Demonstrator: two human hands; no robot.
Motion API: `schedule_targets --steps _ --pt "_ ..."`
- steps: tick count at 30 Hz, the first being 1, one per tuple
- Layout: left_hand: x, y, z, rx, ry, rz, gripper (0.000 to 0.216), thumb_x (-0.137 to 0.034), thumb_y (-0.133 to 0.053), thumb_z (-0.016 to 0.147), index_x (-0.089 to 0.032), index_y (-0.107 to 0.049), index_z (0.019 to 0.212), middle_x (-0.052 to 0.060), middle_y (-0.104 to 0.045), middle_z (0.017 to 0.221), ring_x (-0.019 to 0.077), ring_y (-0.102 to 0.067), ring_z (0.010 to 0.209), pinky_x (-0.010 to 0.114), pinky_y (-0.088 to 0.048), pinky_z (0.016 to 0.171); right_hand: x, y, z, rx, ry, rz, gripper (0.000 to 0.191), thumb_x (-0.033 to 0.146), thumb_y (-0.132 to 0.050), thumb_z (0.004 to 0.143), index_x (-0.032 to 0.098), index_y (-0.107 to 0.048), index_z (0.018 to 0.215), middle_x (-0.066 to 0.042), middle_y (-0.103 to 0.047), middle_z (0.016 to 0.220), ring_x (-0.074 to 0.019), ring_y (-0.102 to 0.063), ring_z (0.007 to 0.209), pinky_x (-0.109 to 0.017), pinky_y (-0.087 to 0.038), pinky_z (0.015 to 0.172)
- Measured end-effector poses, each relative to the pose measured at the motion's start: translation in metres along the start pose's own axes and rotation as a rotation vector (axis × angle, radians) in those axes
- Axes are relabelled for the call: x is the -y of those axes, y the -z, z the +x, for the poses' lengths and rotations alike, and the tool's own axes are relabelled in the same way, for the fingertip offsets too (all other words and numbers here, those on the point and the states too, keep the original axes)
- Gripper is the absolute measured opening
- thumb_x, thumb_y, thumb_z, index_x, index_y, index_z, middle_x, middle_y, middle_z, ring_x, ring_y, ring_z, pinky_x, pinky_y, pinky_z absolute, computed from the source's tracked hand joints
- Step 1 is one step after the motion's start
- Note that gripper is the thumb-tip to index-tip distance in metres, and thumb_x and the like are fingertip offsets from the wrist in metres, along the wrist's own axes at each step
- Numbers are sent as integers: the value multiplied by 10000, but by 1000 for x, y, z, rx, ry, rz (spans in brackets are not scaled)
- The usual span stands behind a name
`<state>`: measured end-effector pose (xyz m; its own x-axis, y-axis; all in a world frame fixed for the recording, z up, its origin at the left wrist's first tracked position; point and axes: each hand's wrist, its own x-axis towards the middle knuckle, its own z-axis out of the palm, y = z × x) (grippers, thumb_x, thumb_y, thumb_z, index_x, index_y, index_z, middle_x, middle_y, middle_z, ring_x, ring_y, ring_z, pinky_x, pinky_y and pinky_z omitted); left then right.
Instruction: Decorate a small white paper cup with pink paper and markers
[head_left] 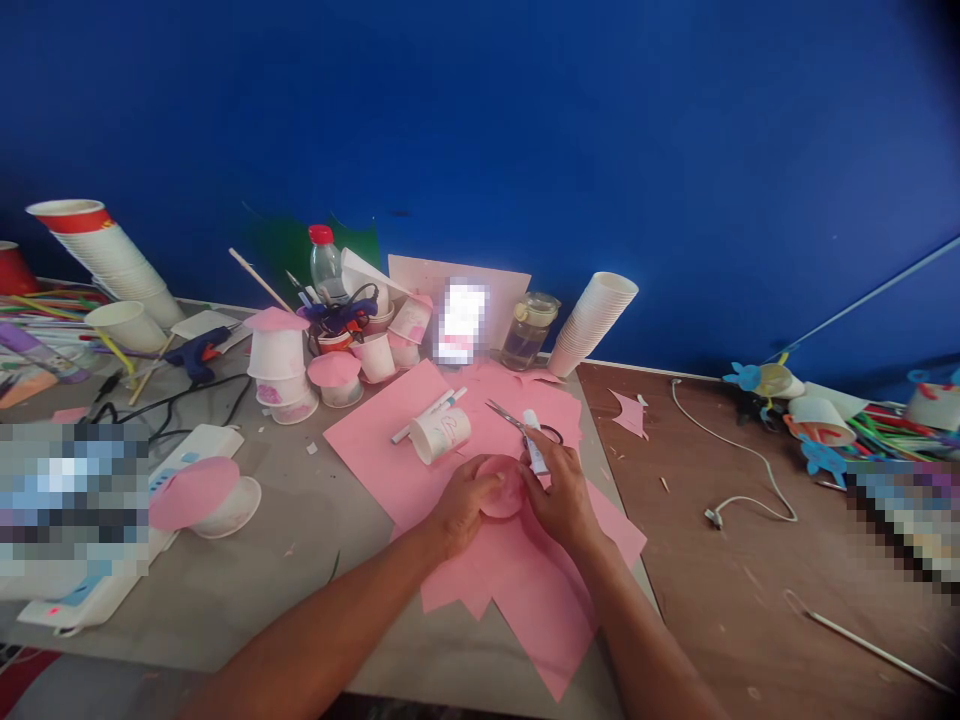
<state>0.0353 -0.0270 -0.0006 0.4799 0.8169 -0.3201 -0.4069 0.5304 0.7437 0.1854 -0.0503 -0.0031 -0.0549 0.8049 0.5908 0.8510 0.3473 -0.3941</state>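
Observation:
Between my two hands is a round pink paper disc. My left hand pinches its left side, thumb on top. At the disc's right edge, the fingers of my right hand close on it. Just beyond the right hand lie scissors and a white tube, partly covered by that hand. A paper cup with pink scribbles rests on its side, touching or close to a white marker. Pink paper sheets spread beneath all of these.
Left stand cups with pink paper tops, a glue gun and a power strip. At the back are a lit phone, a glass jar and a leaning cup stack. A white cable lies on the right.

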Motion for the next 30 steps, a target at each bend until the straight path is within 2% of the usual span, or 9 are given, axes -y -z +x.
schedule_targets --steps 3,7,9,11,14,18,22,25,30 --pt "0 0 0 46 22 1 253 -173 -648 643 -161 -693 892 74 -677 878 220 -600 852 344 -459 764 1 -1 -1 -35 13 18 444 167 -464 867 217 -443 1308 -95 -680 966 -249 -630 872 -406 -499 746" --pt "4 4 3 -25 18 -26 253 -226 -638 680 -177 -674 926 75 -668 884 226 -603 829 348 -487 672 2 1 -6 -184 -75 96 399 194 -475 893 227 -463 1290 -103 -671 1010 -222 -643 840 -375 -517 724" --pt "6 5 4 -31 1 -46 235 -255 -631 702 -174 -663 920 70 -656 841 222 -601 793 326 -479 611 4 4 -8 -236 -92 144 367 211 -482 895 222 -487 1262 -115 -665 1038 -215 -642 813 -349 -518 661" --pt "5 5 5 -45 -21 -60 217 -247 -635 706 -176 -653 909 64 -653 847 211 -602 805 301 -470 611 7 5 -8 -250 -14 143 294 227 -517 874 224 -556 1165 -92 -682 928 -216 -634 766 -350 -509 640" --pt "2 3 4 -60 -29 -60 210 -266 -636 715 -183 -642 907 62 -657 886 203 -602 818 290 -465 620 13 6 -5 -227 82 132 218 214 -538 847 229 -602 1055 -51 -689 810 -196 -618 672 -360 -490 645" --pt "0 1 2 -27 -30 -61 238 -294 -651 701 -204 -638 922 47 -657 892 187 -598 787 291 -460 630 20 3 -3 -129 86 157 153 215 -557 833 232 -618 973 -18 -699 755 -176 -618 613 -360 -462 652" --pt "-1 0 1 22 -58 -77 117 -262 -635 707 -194 -631 803 7 -624 778 154 -569 728 261 -426 630 21 -2 -4 -51 93 153 150 199 -526 847 231 -620 961 -12 -699 735 -169 -618 605 -354 -444 647" --pt "-1 0 1 71 -79 -91 52 -207 -612 706 -174 -617 747 -14 -564 688 116 -517 652 230 -390 596 19 -7 -5 -48 112 119 162 187 -524 847 226 -619 973 4 -677 681 -157 -599 576 -354 -431 657" --pt "2 3 4 57 -60 -102 66 -173 -604 686 -179 -609 752 -16 -551 717 112 -508 663 225 -404 588 18 -13 -4 -69 124 88 189 150 -532 838 211 -605 1001 -6 -693 724 -161 -620 617 -347 -411 668"
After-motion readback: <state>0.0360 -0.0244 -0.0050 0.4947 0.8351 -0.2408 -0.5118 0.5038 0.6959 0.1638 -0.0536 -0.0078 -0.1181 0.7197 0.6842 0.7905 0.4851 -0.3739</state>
